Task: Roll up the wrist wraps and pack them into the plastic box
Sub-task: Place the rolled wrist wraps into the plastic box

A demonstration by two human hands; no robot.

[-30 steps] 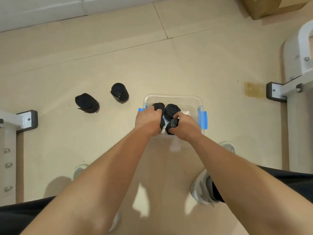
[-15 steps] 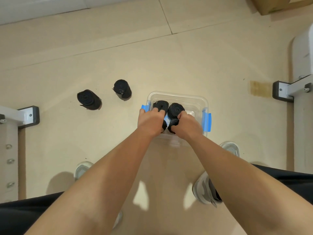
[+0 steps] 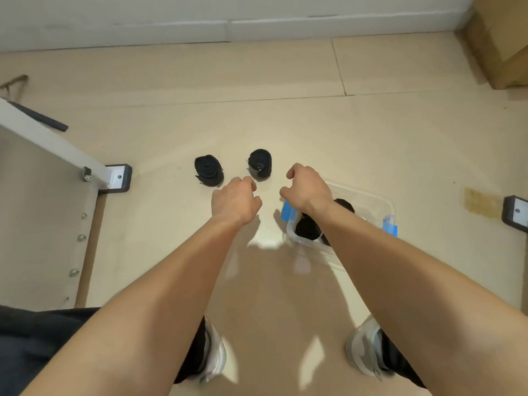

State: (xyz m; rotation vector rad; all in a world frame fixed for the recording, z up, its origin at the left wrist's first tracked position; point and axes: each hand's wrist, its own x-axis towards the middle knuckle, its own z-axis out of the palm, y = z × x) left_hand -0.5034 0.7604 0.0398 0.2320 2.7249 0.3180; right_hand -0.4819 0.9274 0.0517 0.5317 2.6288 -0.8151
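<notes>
The clear plastic box [image 3: 368,195] sat open-topped on the floor [image 3: 314,124] to your right, a blue latch [image 3: 286,211] hanging at its near-left end and another at the far-right end. Inside it lay black rolled wraps [image 3: 307,227], at least two; your right forearm crossed over the box and hid the rest, so you could not count them. Two more black rolls stood outside it on the floor: one roll [image 3: 208,170] showing its spiral end, the other roll [image 3: 259,164] just beside it, apart from each other and from the box.

Your left grip [image 3: 234,201] hung loosely curled and held nothing, near the two floor rolls but touching neither. Your right grip [image 3: 307,190] was likewise loose and empty, above the box's left end by the latch.

The floor was smooth beige tile with thin seams, wide open ahead of the rolls up to the pale wall. A white metal frame [image 3: 57,150] with a black foot closed in the left side, and a cardboard carton [image 3: 500,52] filled the far-right corner.
</notes>
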